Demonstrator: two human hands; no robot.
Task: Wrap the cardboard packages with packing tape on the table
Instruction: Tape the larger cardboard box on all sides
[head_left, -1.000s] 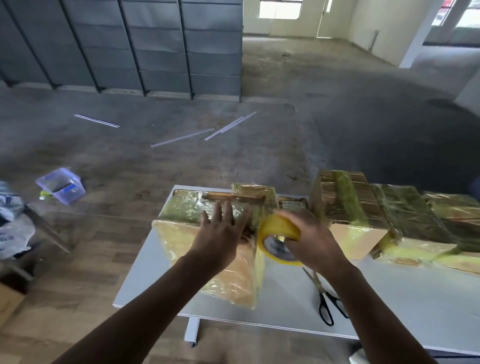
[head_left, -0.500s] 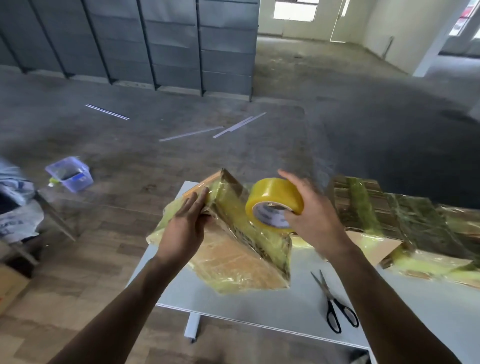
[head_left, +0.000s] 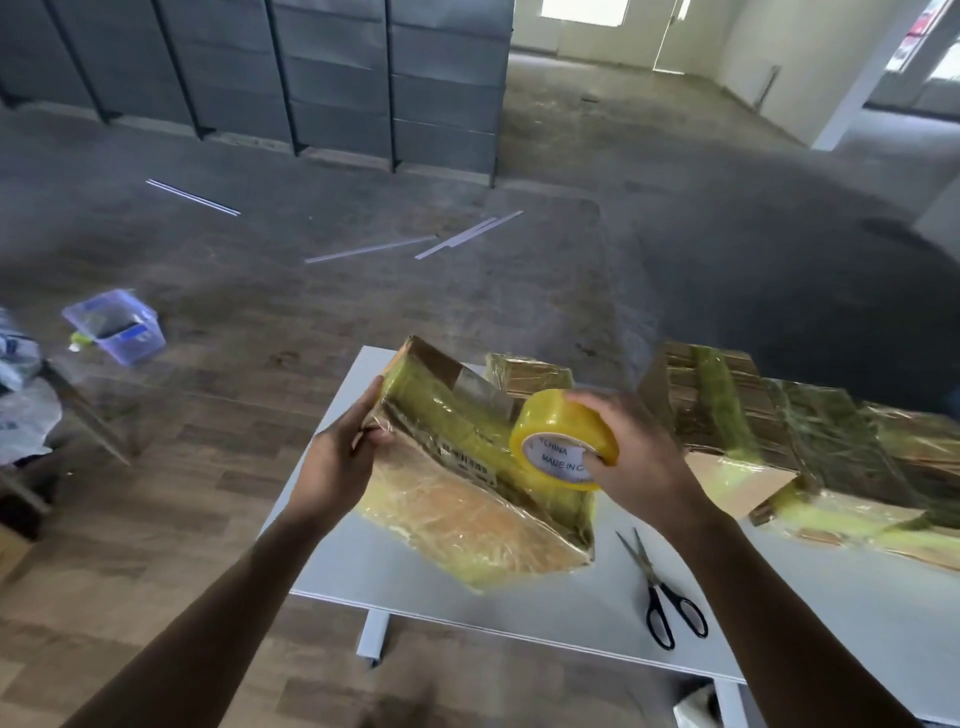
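- Over the white surface, my left fingers grip the package by its left edge and hold it tilted.
- Its brown cardboard is glossy with yellowish tape. A barcode label shows through, and the far end is bare cardboard.
- My right fingers curl round the yellow tape roll, which is against the package's right side.

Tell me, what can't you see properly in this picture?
Head view, tape roll label: the right hand covers the end of the printing.
Head view, package underside: hidden by the package itself, which the left hand holds tilted.
Head view, barcode sticker: too small to read.
Head view, wrapped stack: cut off by the right edge.
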